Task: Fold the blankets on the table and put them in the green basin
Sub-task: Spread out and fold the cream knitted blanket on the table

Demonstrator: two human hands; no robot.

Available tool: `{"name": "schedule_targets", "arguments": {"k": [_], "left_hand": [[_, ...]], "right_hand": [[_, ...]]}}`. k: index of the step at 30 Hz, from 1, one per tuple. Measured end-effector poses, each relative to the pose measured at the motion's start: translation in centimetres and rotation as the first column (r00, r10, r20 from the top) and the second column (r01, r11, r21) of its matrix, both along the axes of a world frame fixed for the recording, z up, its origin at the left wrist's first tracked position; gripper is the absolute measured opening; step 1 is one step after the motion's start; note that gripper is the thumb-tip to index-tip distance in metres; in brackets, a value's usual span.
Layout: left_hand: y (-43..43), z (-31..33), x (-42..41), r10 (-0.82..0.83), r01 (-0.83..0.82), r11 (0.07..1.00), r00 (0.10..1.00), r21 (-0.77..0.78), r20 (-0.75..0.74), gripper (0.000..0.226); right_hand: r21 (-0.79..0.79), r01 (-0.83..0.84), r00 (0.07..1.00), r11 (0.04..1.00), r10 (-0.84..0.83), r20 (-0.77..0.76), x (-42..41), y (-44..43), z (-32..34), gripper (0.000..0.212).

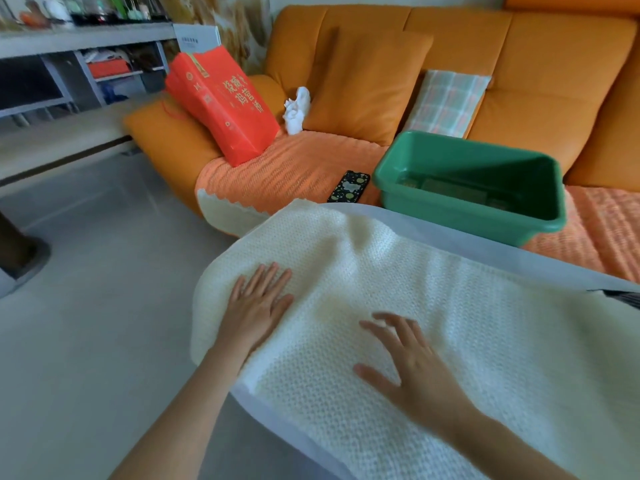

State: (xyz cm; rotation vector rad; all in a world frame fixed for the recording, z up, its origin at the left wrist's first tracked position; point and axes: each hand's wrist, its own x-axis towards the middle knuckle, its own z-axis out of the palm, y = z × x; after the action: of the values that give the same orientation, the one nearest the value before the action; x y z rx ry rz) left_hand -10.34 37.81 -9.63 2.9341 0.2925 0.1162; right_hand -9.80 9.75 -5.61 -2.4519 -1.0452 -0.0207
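Pressing left hand flat on blanket at 8 o'clock, splaying right hand at 5 o'clock; both apart, gripping nothing: probably flattening weave before folding. Noting blanket spread over table, green basin at 1 o'clock on sofa.

Both hands press flat on cream blanket.

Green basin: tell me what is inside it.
The white blanket is not in the green basin; the basin's floor shows only dim brownish rectangular shapes that I cannot identify. The near wall hides the front strip of the floor.
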Motion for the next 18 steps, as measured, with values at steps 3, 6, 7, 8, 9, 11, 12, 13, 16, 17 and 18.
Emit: {"name": "schedule_targets", "arguments": {"k": [3,6,7,8,9,11,12,13,16,17,18], "left_hand": [[0.0,-0.1,-0.1,0.000,0.000,1.000,1.000,-0.006,0.005,0.096],[-0.1,0.0,-0.2,-0.005,0.005,1.000,1.000,-0.012,0.012,0.088],[-0.1,0.0,-0.2,-0.008,0.008,1.000,1.000,-0.012,0.015,0.083],[-0.1,0.0,-0.3,-0.010,0.010,1.000,1.000,-0.012,0.021,0.079],[-0.1,0.0,-0.3,-0.011,0.011,1.000,1.000,-0.016,0.025,0.075],[-0.2,0.0,-0.5,-0.014,0.015,0.999,0.999,-0.031,0.030,0.071],[-0.1,0.0,-0.5,-0.014,0.015,0.999,0.999,-0.031,0.031,0.069],[-0.1,-0.1,-0.5,-0.014,0.015,1.000,1.000,-0.027,0.024,0.066],[0.0,-0.2,-0.4,-0.013,0.014,1.000,1.000,-0.021,0.016,0.066],[0.0,-0.3,-0.3,-0.013,0.014,1.000,1.000,-0.021,0.019,0.068],[0.0,-0.3,-0.3,-0.014,0.014,1.000,1.000,-0.019,0.023,0.070]], "right_hand": [[0.001,-0.104,0.989,0.995,0.103,0.106,-5.0,-2.3,-1.6,0.052],[0.046,-0.100,0.990,0.994,0.095,0.100,-5.9,-3.7,-3.1,0.032],[0.082,-0.086,0.992,0.993,0.078,0.104,-5.8,-4.0,-3.3,0.025],[0.110,-0.081,0.991,0.991,0.068,0.118,-5.5,-4.2,-3.4,0.021],[0.123,-0.080,0.988,0.989,0.062,0.143,-5.3,-4.5,-3.2,0.020],[0.133,-0.058,0.982,0.989,0.033,0.185,-4.8,-5.6,-2.2,0.021],[0.155,-0.024,0.986,0.988,-0.002,0.169,-4.2,-6.5,-1.4,0.022],[0.175,0.016,0.989,0.984,-0.041,0.140,-3.7,-7.5,-0.5,0.024],[0.094,0.016,0.995,0.995,-0.025,0.098,-2.7,-9.5,0.5,0.029],[0.045,-0.026,0.994,0.999,0.021,0.104,-2.9,-9.6,0.0,0.029],[0.000,-0.058,0.993,0.998,0.058,0.098,-3.4,-9.4,-0.7,0.030]]}}
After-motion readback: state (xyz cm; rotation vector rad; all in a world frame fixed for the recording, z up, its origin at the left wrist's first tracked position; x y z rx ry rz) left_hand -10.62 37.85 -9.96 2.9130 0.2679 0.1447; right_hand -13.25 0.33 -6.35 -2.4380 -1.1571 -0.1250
